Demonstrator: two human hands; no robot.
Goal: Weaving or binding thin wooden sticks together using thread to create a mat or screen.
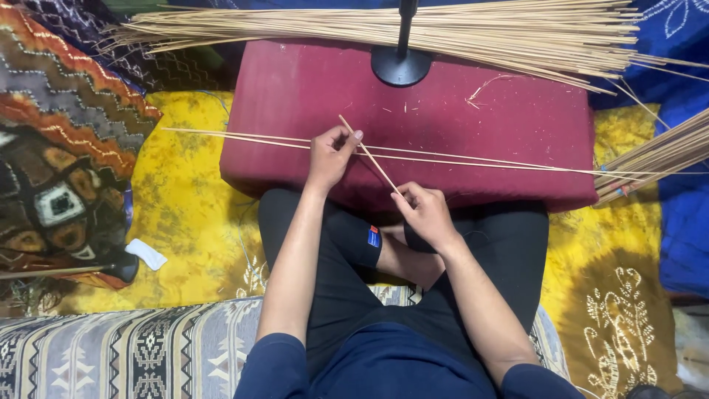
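Pinching one thin bamboo stick at centre frame, left hand closed near its upper end, right hand closed on its lower end, slanted above long sticks on the maroon cushion, steadied for handling.

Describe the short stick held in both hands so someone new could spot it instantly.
Start at the dark red cushion in front of the seated person's knees. Two long thin sticks lie flat across it, side to side. The short stick crosses above them on a diagonal, pinched in the left hand near its upper end and the right hand at its lower end: the only one lifted, and much shorter.
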